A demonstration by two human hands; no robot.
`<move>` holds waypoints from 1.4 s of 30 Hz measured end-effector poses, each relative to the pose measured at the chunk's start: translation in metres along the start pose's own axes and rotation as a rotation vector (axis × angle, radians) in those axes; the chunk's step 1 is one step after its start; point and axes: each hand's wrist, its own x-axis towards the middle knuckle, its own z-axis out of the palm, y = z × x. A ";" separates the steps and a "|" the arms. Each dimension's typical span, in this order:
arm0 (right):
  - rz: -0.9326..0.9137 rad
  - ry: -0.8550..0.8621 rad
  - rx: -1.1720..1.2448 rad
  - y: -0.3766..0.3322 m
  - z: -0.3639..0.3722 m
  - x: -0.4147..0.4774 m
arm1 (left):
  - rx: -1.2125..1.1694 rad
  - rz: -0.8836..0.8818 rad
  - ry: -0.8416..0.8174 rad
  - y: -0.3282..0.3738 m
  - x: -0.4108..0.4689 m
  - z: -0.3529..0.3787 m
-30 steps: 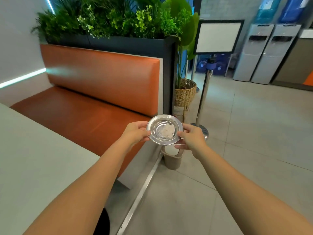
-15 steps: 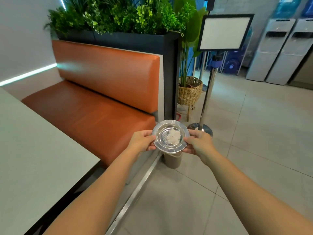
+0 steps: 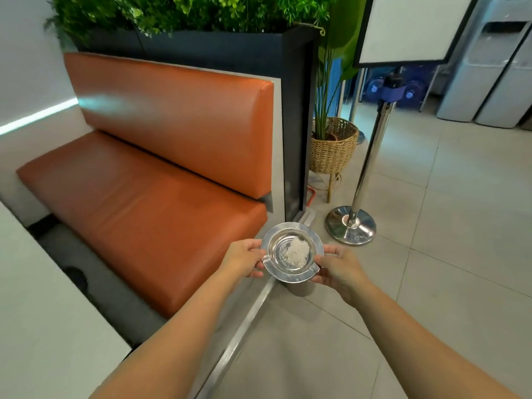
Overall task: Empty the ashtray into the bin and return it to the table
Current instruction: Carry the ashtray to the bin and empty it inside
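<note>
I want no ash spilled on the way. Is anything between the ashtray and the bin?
Nothing visible. Both hands, left hand and right hand, hold the ashtray by its rim directly over the bin, which it mostly hides. The bench sits to the left, apart.

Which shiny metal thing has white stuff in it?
The ashtray, held in both hands. The other shiny thing, the post's round base on the floor, has nothing in it.
</note>
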 end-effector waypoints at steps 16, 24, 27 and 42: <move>0.144 0.089 0.085 0.067 -0.010 0.222 | 0.179 -0.074 0.020 -0.056 0.228 0.054; 0.235 0.155 0.074 0.131 -0.020 0.301 | 0.234 -0.146 0.019 -0.123 0.304 0.087; 0.240 0.181 0.088 0.146 -0.018 0.327 | 0.308 -0.118 0.046 -0.134 0.333 0.091; 0.207 0.273 0.113 0.254 -0.025 0.430 | 0.932 0.340 -0.022 -0.193 0.481 0.156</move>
